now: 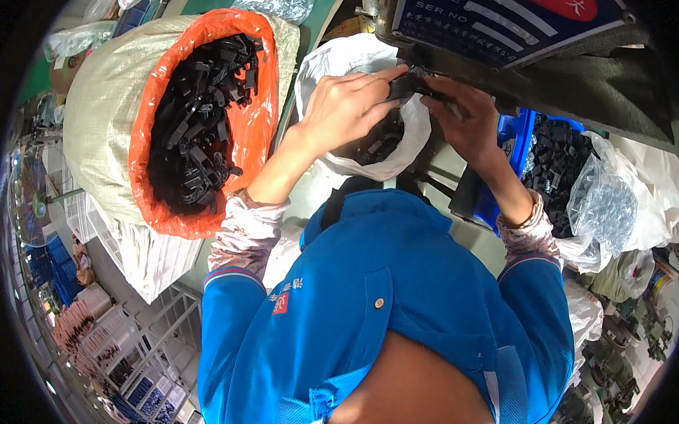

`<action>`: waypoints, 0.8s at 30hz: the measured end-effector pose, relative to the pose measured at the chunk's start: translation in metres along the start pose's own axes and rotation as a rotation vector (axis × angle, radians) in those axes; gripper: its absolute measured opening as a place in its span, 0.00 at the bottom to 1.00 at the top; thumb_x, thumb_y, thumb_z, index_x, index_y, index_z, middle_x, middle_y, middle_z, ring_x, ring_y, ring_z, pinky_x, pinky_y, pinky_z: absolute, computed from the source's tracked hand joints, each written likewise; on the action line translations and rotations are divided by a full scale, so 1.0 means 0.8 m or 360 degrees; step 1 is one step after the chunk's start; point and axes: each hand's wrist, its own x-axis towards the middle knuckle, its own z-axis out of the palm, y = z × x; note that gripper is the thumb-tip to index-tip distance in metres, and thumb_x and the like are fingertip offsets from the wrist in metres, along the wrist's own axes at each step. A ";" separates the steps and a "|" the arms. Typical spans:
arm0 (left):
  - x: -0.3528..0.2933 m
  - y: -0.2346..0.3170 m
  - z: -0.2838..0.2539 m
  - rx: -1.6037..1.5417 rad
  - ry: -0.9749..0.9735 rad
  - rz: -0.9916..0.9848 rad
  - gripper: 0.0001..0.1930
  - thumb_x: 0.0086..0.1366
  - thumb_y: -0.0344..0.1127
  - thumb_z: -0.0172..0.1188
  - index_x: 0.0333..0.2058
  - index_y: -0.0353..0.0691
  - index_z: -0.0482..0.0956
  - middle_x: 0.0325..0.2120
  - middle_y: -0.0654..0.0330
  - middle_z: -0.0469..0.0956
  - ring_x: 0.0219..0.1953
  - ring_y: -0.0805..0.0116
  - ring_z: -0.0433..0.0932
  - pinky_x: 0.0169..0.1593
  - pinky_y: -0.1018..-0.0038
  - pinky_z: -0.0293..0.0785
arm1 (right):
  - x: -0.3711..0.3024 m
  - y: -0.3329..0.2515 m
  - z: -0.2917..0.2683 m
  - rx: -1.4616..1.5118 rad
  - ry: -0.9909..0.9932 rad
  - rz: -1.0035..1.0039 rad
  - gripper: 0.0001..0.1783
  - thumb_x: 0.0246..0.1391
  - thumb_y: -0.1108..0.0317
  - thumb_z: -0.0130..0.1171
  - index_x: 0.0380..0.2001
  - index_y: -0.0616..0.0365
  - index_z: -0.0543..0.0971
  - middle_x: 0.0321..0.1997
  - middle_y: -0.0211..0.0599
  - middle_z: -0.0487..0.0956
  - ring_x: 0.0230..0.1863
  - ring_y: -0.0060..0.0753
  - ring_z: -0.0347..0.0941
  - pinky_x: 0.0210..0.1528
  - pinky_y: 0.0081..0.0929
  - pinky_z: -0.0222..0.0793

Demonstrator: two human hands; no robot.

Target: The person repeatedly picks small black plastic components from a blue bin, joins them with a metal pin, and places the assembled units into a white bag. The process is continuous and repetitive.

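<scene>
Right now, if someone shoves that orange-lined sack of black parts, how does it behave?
Probably heavy: the sack is packed to its orange liner with black plastic parts. Woven walls look soft, so it would likely bulge, not slide. Open mouth: parts may spill.

**benchrat:** so what's the person wearing, anyone catch it?

**spool_42:** bright blue polo shirt [396, 305], short sleeves, collar up top. There's a placket down the chest with one small pale button [379, 302]. Small red patch [280, 303] on the chest with some pale marks by it, too tiny to make out.

**benchrat:** and the arms?

**spool_42:** pale patterned arm covers under the short sleeves, left cover [244, 234] and right cover [530, 234], each ending in a striped band near the blue hem. Left hand [344, 106] and right hand [468, 123] are bare, no gloves.
</scene>
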 end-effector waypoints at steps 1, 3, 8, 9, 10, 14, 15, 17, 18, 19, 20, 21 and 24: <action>0.003 -0.004 -0.003 0.0008 -0.0060 -0.0007 0.19 0.53 0.31 0.63 0.45 0.33 0.76 0.29 0.50 0.79 0.27 0.59 0.79 0.32 0.71 0.75 | 0.002 0.000 0.001 0.0003 0.0019 0.0027 0.14 0.47 0.80 0.63 0.41 0.67 0.78 0.43 0.39 0.78 0.41 0.25 0.75 0.44 0.20 0.73; 0.009 -0.011 0.001 0.0001 -0.0013 0.0002 0.20 0.53 0.32 0.63 0.45 0.33 0.76 0.26 0.52 0.79 0.26 0.59 0.79 0.31 0.70 0.74 | 0.003 0.016 -0.002 -0.0207 0.0027 -0.0056 0.14 0.48 0.80 0.62 0.41 0.68 0.78 0.42 0.39 0.78 0.41 0.23 0.74 0.44 0.20 0.73; 0.013 -0.020 0.002 -0.0104 -0.0116 -0.0092 0.23 0.53 0.35 0.64 0.48 0.39 0.74 0.22 0.55 0.76 0.24 0.56 0.77 0.30 0.68 0.72 | 0.005 0.022 0.004 -0.0164 -0.0011 0.0107 0.15 0.50 0.79 0.61 0.43 0.69 0.77 0.41 0.38 0.78 0.40 0.20 0.73 0.42 0.19 0.72; 0.012 -0.021 0.004 -0.0107 -0.0186 -0.0152 0.22 0.54 0.36 0.63 0.49 0.40 0.74 0.22 0.55 0.76 0.24 0.56 0.77 0.29 0.67 0.72 | 0.003 0.029 0.008 -0.0043 -0.0007 0.0235 0.15 0.50 0.79 0.61 0.43 0.69 0.77 0.40 0.37 0.79 0.39 0.20 0.73 0.42 0.18 0.72; 0.014 -0.025 0.006 -0.0102 -0.0248 -0.0205 0.22 0.54 0.37 0.63 0.49 0.42 0.74 0.22 0.55 0.76 0.24 0.56 0.77 0.29 0.67 0.72 | 0.004 0.034 0.011 0.0075 0.0000 0.0348 0.15 0.51 0.79 0.61 0.43 0.69 0.77 0.39 0.37 0.79 0.39 0.19 0.73 0.42 0.18 0.72; 0.024 -0.029 0.004 -0.0030 -0.0512 -0.0325 0.20 0.57 0.42 0.61 0.48 0.47 0.74 0.22 0.55 0.76 0.25 0.55 0.76 0.29 0.67 0.71 | -0.005 0.033 0.014 0.0074 -0.0008 0.0471 0.15 0.52 0.76 0.60 0.44 0.68 0.77 0.34 0.33 0.79 0.36 0.17 0.73 0.39 0.16 0.71; 0.023 -0.036 0.010 0.0084 -0.0517 -0.0302 0.18 0.57 0.44 0.61 0.44 0.44 0.74 0.23 0.54 0.76 0.26 0.54 0.77 0.28 0.67 0.70 | -0.004 0.025 0.012 0.0100 -0.0015 0.0498 0.15 0.52 0.76 0.61 0.44 0.68 0.77 0.33 0.33 0.80 0.35 0.17 0.73 0.38 0.15 0.71; 0.023 -0.031 0.001 -0.0017 -0.0547 -0.0315 0.17 0.56 0.44 0.61 0.41 0.43 0.74 0.23 0.54 0.76 0.26 0.54 0.77 0.29 0.67 0.70 | 0.005 0.033 0.008 0.0035 0.0054 0.0464 0.13 0.51 0.70 0.62 0.41 0.63 0.80 0.27 0.34 0.81 0.26 0.17 0.72 0.29 0.17 0.71; 0.023 -0.030 -0.003 -0.0068 -0.0561 -0.0323 0.17 0.56 0.44 0.62 0.40 0.42 0.74 0.23 0.53 0.76 0.27 0.54 0.77 0.29 0.67 0.70 | 0.008 0.032 0.007 0.0035 0.0045 0.0473 0.13 0.51 0.70 0.62 0.41 0.63 0.80 0.28 0.34 0.81 0.27 0.17 0.73 0.30 0.17 0.71; 0.014 -0.035 -0.006 0.0019 -0.0390 -0.0253 0.15 0.55 0.44 0.63 0.34 0.40 0.74 0.21 0.53 0.75 0.25 0.57 0.76 0.28 0.67 0.69 | 0.008 0.031 0.007 0.0041 0.0021 0.0493 0.13 0.52 0.70 0.62 0.41 0.63 0.80 0.28 0.34 0.81 0.28 0.17 0.73 0.30 0.17 0.71; 0.010 -0.035 -0.004 -0.0112 -0.0355 -0.0326 0.14 0.55 0.43 0.64 0.33 0.40 0.75 0.21 0.53 0.75 0.24 0.58 0.76 0.28 0.68 0.69 | 0.008 0.030 0.008 0.0047 -0.0005 0.0513 0.13 0.52 0.69 0.62 0.41 0.63 0.80 0.29 0.34 0.81 0.29 0.17 0.73 0.31 0.16 0.71; 0.006 -0.033 -0.002 -0.0243 -0.0318 -0.0399 0.13 0.55 0.42 0.64 0.32 0.40 0.75 0.20 0.53 0.74 0.23 0.60 0.75 0.28 0.68 0.68 | 0.009 0.033 0.007 0.0161 -0.0032 0.0507 0.13 0.53 0.70 0.60 0.42 0.63 0.79 0.31 0.34 0.81 0.30 0.18 0.74 0.32 0.16 0.71; 0.006 -0.022 -0.007 -0.0320 -0.0348 -0.0560 0.12 0.54 0.40 0.65 0.30 0.39 0.76 0.19 0.54 0.73 0.22 0.62 0.72 0.27 0.69 0.67 | 0.015 0.064 -0.012 0.0278 -0.0186 0.0366 0.15 0.55 0.70 0.58 0.46 0.62 0.77 0.39 0.37 0.79 0.35 0.24 0.76 0.35 0.20 0.71</action>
